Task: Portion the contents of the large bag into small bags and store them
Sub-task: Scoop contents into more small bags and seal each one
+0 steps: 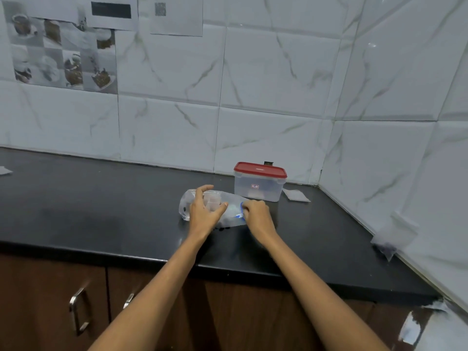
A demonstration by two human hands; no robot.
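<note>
Counter (101,198) | left hand (205,211) spread on bag (228,206) | right hand (255,215) pinches its end

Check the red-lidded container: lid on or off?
On. The red lid sits flat over the clear container, covering its whole rim.

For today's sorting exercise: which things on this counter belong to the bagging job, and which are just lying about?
Job:
- clear zip bag, with the left hand on it and the right hand pinching its blue end
- red-lidded container
- small packet

Lying about:
- paper scrap
- wall sheets
- cupboard handles
</note>
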